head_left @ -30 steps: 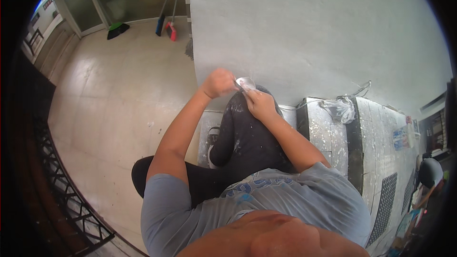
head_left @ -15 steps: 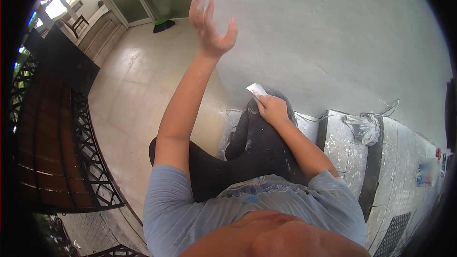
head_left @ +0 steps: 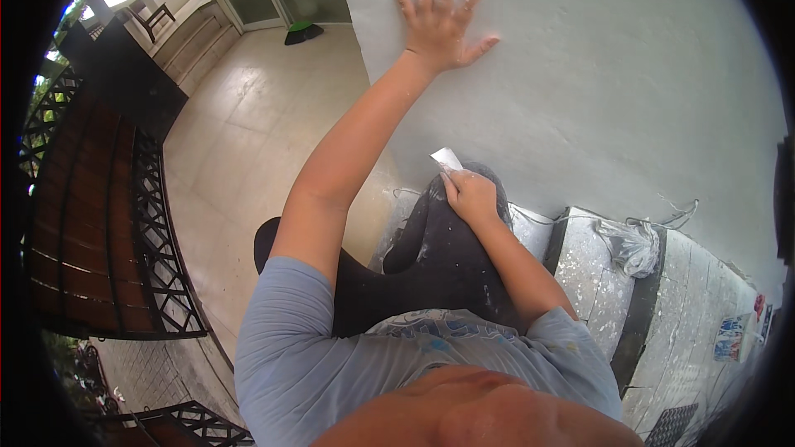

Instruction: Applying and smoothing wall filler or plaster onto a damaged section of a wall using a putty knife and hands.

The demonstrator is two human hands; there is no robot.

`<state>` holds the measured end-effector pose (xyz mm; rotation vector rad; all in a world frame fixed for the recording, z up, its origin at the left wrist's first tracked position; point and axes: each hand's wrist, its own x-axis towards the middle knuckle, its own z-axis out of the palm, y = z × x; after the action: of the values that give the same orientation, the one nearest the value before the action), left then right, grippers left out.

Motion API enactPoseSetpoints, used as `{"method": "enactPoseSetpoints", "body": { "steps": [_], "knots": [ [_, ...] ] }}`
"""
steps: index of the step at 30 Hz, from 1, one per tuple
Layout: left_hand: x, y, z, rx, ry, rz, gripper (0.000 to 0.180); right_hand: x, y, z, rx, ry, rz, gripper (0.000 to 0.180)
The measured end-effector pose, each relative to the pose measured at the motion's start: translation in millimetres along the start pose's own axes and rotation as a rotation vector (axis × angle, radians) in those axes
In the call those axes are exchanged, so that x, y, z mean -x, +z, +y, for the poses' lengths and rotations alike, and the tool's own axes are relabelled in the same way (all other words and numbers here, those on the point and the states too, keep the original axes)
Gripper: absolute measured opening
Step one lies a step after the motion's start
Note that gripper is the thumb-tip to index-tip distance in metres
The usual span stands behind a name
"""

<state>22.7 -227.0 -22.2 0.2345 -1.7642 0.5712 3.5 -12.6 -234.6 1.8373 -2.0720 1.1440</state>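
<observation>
My left hand [head_left: 440, 25] is spread with all its fingers apart, palm toward the smooth grey wall [head_left: 580, 74]. It appears to rest flat on the wall, and nothing shows in it. Low by my knee, my right hand [head_left: 474, 196] is closed round a small flat white piece [head_left: 445, 158] with a straight edge. Its lower part is hidden in my fingers, so I cannot tell whether it is a scraper blade or a folded sheet. That hand lies against my dark, white-speckled trousers [head_left: 447, 240].
To the right, paint-spotted steps [head_left: 596, 281] hold a clear plastic bag [head_left: 631, 248] and a thin cable. A dark metal gate [head_left: 91, 223] stands on the left. Beyond the tiled floor [head_left: 240, 132], a green-and-black broom head [head_left: 303, 31] lies by a glass door.
My left hand has moved right and farther up, from being raised beside the wall's edge to spread against the wall. My right hand keeps its hold on the white piece.
</observation>
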Motion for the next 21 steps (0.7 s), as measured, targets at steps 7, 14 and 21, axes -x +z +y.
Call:
{"method": "enactPoseSetpoints", "body": {
  "steps": [7,14,21],
  "knots": [
    [9,16,52,0.004,0.276,-0.193,0.073,1,-2,1,-0.011,-0.011,0.003,0.023],
    [30,8,104,0.437,1.000,-0.525,0.063,2,-3,0,-0.010,-0.048,-0.039,0.024],
    [12,-10,58,0.410,0.597,0.185,0.052,2,-2,2,0.033,-0.008,-0.053,0.022]
  ]
}}
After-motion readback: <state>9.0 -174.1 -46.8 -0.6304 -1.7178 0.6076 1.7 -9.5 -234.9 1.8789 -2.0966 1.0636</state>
